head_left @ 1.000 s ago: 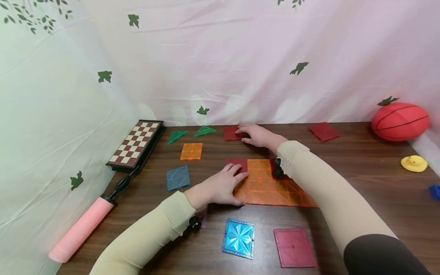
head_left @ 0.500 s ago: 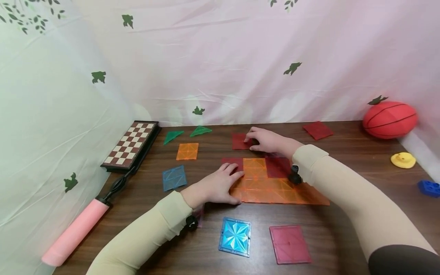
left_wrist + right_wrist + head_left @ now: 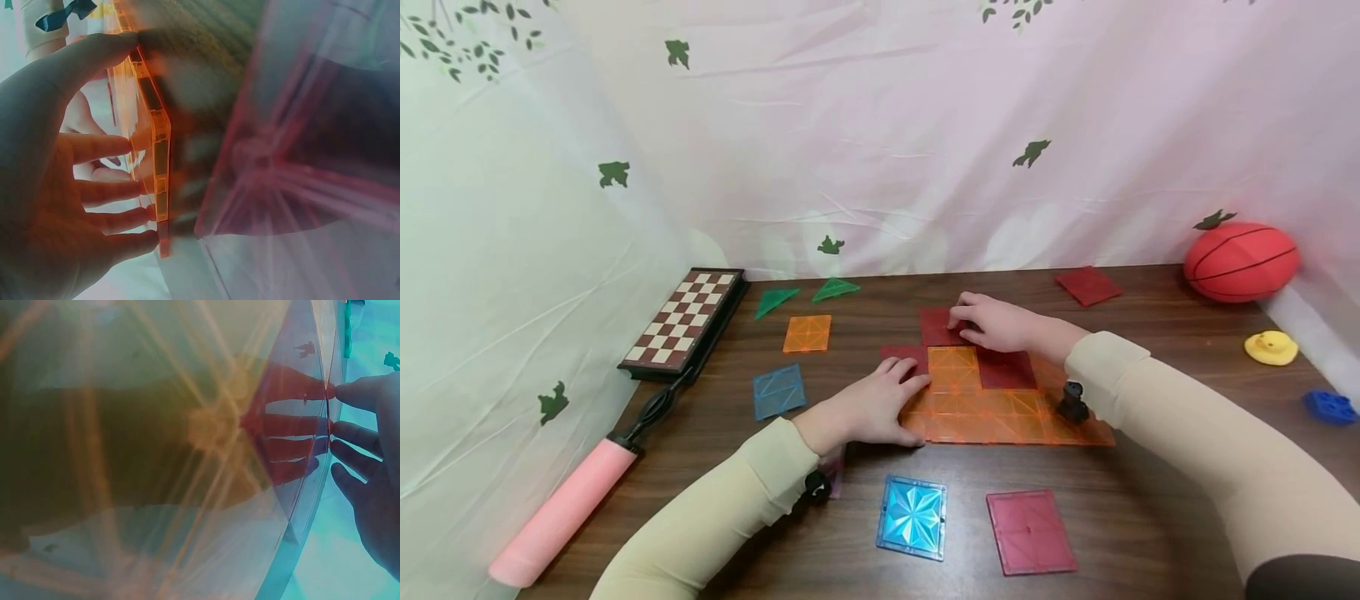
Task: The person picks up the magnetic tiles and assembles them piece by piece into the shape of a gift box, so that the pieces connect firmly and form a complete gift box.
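Note:
Magnetic tiles lie joined flat as a translucent orange block with dark red tiles along its far side. My left hand rests on the block's left end, fingers spread; in the left wrist view its fingertips touch the orange tile. Beyond the block, my right hand touches a loose red square tile with its fingertips. That tile's near edge lies at or very close to the block's far edge; whether they join I cannot tell. Fairly straight fingers of the right hand meet the tile's surface in the right wrist view.
A blue star tile and a pink tile lie in front. Blue, orange and green triangle tiles lie left. A chessboard, pink pump, red ball and rubber duck stand at the sides.
My right hand has slid the red tile rightward and nearer, from the back of the table to the block's far edge. My left hand has stayed on the block. The head view has shifted slightly.

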Demonstrator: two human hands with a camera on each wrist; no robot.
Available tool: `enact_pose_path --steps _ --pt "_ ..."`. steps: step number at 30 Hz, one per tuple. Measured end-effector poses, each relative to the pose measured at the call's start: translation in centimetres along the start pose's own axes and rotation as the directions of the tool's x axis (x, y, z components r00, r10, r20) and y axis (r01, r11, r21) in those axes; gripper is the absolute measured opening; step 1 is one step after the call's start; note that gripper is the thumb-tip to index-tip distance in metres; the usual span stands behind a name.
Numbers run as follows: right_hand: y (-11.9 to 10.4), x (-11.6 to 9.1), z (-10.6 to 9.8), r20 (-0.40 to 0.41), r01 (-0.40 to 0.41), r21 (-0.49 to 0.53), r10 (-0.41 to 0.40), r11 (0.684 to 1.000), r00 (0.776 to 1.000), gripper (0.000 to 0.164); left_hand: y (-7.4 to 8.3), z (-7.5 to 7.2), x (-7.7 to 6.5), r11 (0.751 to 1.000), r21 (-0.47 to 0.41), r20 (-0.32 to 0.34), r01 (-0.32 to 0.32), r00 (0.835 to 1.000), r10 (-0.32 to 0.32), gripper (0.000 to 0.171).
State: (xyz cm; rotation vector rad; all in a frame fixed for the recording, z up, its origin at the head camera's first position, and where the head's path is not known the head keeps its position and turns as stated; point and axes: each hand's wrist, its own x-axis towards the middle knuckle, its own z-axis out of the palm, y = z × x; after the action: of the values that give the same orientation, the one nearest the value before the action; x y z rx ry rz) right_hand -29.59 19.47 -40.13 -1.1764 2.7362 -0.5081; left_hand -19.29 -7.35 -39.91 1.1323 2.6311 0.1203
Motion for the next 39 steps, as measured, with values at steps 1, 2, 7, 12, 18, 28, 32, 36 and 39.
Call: enact_pose_path --steps 1,2,7,12,18,28,32,36,39 --pt "0.0 -0.2 0.0 0.004 -0.001 -0.001 0.001 1.000 1.000 0.015 0.0 0.0 0.0 1.000 0.002 0.000 0.000 1.000 0.000 0.089" --pt "0.0 -0.4 0.0 0.006 -0.003 -0.002 0.003 1.000 1.000 0.016 0.1 0.0 0.0 1.000 0.001 -0.001 0.001 1.000 -0.001 0.089" --pt "0.2 -1.9 0.0 0.010 -0.021 0.002 0.021 1.000 1.000 0.026 0.3 -0.1 -0.1 1.000 -0.013 0.004 0.004 1.000 -0.003 0.089" --pt "-0.2 -4.8 -0.4 0.011 -0.086 0.092 0.086 0.992 0.996 0.046 0.2 -0.1 -0.2 1.000 -0.016 0.003 0.015 1.000 -0.015 0.089" --pt "-0.5 -10.6 -0.2 0.001 -0.123 0.147 0.125 0.981 0.992 0.066 -0.1 0.2 -0.2 1.000 -0.012 0.000 0.015 1.000 -0.015 0.090" --pt "-0.6 -16.9 1.3 0.004 -0.127 0.194 0.129 0.973 0.992 0.083 0.3 0.0 -0.7 1.000 -0.016 -0.019 -0.011 1.000 0.011 0.083" --pt "-0.8 -17.3 1.4 0.006 -0.137 0.217 0.139 0.966 0.990 0.085 1.3 -0.3 -1.7 0.997 -0.014 -0.062 -0.074 0.995 0.073 0.071" --pt "-0.8 -17.6 1.5 0.009 -0.150 0.224 0.152 0.963 0.988 0.085 3.3 -0.6 -3.6 0.986 0.004 -0.092 -0.166 0.982 0.166 0.064" --pt "-0.7 -17.6 1.6 0.008 -0.154 0.226 0.156 0.962 0.988 0.085 5.3 0.1 -5.1 0.960 0.051 -0.105 -0.276 0.954 0.280 0.062"
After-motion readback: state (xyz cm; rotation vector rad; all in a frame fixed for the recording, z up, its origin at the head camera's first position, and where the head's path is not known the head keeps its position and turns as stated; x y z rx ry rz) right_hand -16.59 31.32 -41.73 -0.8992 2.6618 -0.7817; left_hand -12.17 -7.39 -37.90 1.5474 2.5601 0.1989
